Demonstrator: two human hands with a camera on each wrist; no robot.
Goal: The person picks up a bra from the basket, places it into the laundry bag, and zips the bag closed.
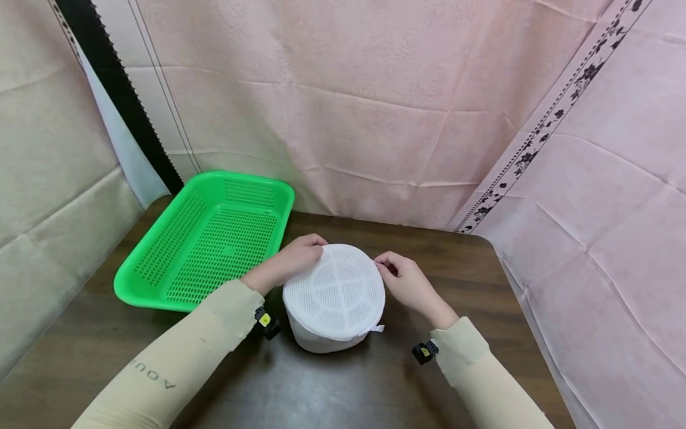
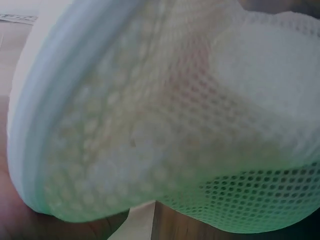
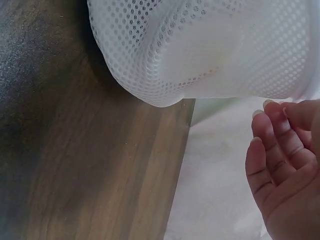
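A round white mesh laundry bag (image 1: pixel 334 295) stands on the brown table, its flat lid facing up and a small white tab (image 1: pixel 377 328) sticking out at the lower right. My left hand (image 1: pixel 295 259) grips the far left of the rim, thumb on top. Across from it, my right hand (image 1: pixel 408 285) pinches the rim's right edge between thumb and forefinger; its other fingers are loosely curled in the right wrist view. Pale shapes show faintly through the bag's mesh side (image 3: pixel 200 45). Up close in the left wrist view is the bag's smooth edge band (image 2: pixel 65 75).
A green plastic basket (image 1: pixel 124 292) with slotted sides stands left of the bag, beside my left forearm. Pale cloth (image 1: pixel 375 119) hangs behind the brown table (image 1: pixel 461 262) and along both sides.
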